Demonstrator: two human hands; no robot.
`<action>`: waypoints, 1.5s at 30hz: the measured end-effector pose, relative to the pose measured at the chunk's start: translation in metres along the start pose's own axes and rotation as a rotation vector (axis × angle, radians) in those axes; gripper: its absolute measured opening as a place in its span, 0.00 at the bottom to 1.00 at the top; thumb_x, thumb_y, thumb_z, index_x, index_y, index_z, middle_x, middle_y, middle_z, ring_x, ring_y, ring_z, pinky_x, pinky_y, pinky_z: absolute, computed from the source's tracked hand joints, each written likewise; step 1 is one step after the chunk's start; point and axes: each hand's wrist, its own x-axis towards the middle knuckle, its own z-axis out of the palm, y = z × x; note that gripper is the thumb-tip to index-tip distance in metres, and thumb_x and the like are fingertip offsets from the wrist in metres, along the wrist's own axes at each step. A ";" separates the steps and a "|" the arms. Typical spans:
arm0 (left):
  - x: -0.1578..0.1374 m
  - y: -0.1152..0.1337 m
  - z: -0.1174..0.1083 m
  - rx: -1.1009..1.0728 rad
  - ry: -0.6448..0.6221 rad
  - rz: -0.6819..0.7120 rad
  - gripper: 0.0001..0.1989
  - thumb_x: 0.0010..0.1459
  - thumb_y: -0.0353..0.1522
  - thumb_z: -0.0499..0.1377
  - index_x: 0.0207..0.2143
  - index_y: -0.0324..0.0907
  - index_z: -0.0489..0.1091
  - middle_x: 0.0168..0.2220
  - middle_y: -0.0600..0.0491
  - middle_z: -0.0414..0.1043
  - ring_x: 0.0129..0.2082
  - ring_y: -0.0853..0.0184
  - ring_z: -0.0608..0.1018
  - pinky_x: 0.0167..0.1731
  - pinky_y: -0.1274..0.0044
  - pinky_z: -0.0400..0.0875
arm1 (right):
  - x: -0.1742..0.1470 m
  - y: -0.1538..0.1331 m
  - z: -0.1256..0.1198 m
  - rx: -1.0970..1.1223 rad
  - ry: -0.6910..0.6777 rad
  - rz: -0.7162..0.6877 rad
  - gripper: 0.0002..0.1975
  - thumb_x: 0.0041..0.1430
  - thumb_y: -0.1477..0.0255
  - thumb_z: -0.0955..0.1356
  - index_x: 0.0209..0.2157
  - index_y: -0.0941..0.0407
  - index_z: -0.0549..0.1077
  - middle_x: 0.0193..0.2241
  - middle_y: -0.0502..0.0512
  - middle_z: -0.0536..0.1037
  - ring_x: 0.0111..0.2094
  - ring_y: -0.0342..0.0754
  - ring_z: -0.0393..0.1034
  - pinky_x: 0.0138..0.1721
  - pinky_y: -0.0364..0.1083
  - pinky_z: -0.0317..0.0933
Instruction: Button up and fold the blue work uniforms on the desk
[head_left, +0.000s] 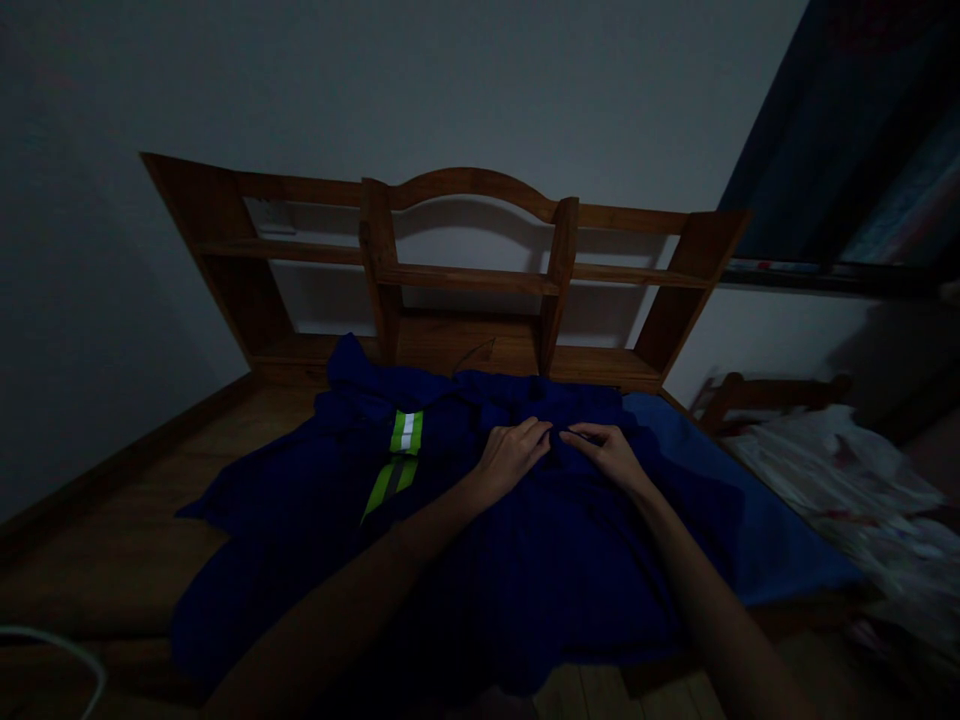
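A dark blue work jacket (pixel 585 570) with a green-and-silver reflective strip (pixel 406 433) lies spread across the wooden desk. My left hand (pixel 514 455) rests on its upper middle, fingers bent together and pinching the cloth. Just to the right, my right hand (pixel 606 452) holds the same part of the jacket between thumb and fingers. A small gap separates the two hands. Dim light hides the detail of the cloth at the fingertips.
A wooden shelf unit (pixel 469 278) stands at the back of the desk (pixel 127 510), against the wall. Under the jacket's right side lies a blue mat (pixel 780 545). White plastic bags (pixel 840 460) sit by a chair (pixel 780 390) at right. A pale cable (pixel 67 645) curves at lower left.
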 end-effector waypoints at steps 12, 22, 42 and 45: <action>0.002 -0.003 -0.005 0.046 -0.084 0.077 0.14 0.64 0.34 0.46 0.48 0.42 0.66 0.37 0.52 0.72 0.35 0.68 0.76 0.31 0.79 0.66 | 0.003 0.004 0.003 -0.058 0.033 -0.106 0.16 0.53 0.58 0.67 0.33 0.56 0.77 0.32 0.52 0.77 0.35 0.48 0.69 0.38 0.45 0.61; -0.001 -0.006 -0.003 -0.066 -0.040 0.073 0.15 0.65 0.34 0.45 0.47 0.43 0.67 0.38 0.52 0.73 0.36 0.70 0.76 0.33 0.80 0.66 | 0.005 0.015 0.001 -0.150 0.096 -0.069 0.17 0.50 0.58 0.68 0.36 0.55 0.78 0.34 0.54 0.79 0.34 0.50 0.70 0.38 0.47 0.62; 0.001 -0.005 0.007 -0.255 0.024 -0.097 0.10 0.60 0.33 0.52 0.43 0.47 0.68 0.39 0.56 0.74 0.36 0.70 0.76 0.35 0.79 0.67 | 0.000 0.012 0.006 -0.260 -0.066 -0.206 0.13 0.56 0.62 0.66 0.38 0.50 0.78 0.40 0.52 0.78 0.44 0.54 0.70 0.50 0.53 0.59; 0.004 -0.014 0.015 -0.321 0.120 -0.292 0.10 0.60 0.34 0.51 0.44 0.46 0.66 0.33 0.55 0.73 0.31 0.69 0.75 0.31 0.79 0.66 | 0.002 0.010 0.008 -0.201 0.023 -0.159 0.14 0.54 0.60 0.67 0.38 0.52 0.78 0.40 0.53 0.78 0.43 0.54 0.70 0.48 0.52 0.61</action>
